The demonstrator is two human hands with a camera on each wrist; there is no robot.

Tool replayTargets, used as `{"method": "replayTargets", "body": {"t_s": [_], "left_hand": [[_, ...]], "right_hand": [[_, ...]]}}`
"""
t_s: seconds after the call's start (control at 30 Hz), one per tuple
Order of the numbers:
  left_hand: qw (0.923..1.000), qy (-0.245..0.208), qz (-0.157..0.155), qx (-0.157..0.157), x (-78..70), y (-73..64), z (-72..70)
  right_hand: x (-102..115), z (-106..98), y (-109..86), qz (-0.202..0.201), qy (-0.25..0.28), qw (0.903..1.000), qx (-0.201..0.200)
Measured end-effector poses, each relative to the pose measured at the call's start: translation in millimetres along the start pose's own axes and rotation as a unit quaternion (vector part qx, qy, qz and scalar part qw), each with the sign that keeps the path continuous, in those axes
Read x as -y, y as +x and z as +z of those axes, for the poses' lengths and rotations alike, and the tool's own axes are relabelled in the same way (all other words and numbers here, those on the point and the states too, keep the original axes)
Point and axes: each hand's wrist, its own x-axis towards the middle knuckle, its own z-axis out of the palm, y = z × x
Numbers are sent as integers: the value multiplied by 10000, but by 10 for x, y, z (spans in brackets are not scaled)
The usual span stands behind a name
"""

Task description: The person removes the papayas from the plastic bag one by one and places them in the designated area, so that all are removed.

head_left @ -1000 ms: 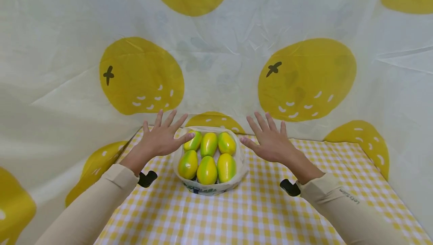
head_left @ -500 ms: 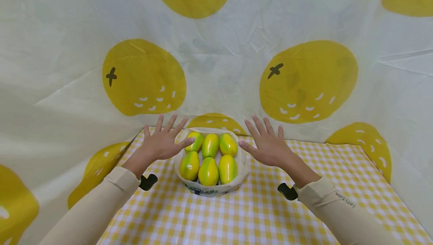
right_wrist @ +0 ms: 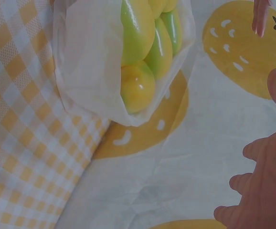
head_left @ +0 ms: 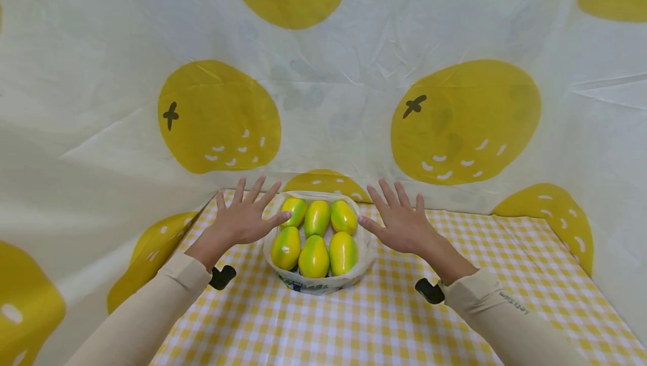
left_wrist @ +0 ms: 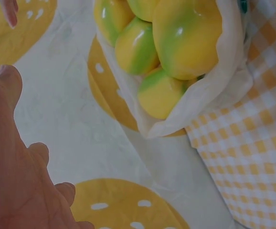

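Observation:
Several yellow-green mangoes [head_left: 313, 257] sit in two rows inside a white bag [head_left: 323, 286] with its mouth spread wide. My left hand [head_left: 238, 221] hovers at the left of the bag, its fingers spread and straight. In the head view its thumb overlaps the back-left mango [head_left: 293, 209], with no visible grip. On the other side my right hand [head_left: 404, 225] is held up the same way, its thumb near the bag's right rim. Neither hand holds anything. Both wrist views show the bag's rim [left_wrist: 233, 52] and mangoes [right_wrist: 138, 87] apart from the fingers.
A yellow-and-white checked cloth [head_left: 323, 332] covers the table under the bag. Behind and at the sides hangs a pale sheet [head_left: 333, 119] printed with large yellow fruit. A black wrist piece [head_left: 223, 277] juts from the left sleeve, and another [head_left: 429, 291] from the right.
Both hands have sunk slightly, still spread. The head view has shifted a little, so the scene lies slightly farther right. The mangoes and bag keep their place on the table.

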Motion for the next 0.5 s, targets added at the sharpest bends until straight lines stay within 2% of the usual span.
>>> {"method": "replayTargets", "body": {"t_s": [0.5], "left_hand": [[9999,70,-33,-76,55,27,153]], "right_hand": [[-25,99,-10,-38,7,10000,26]]}}
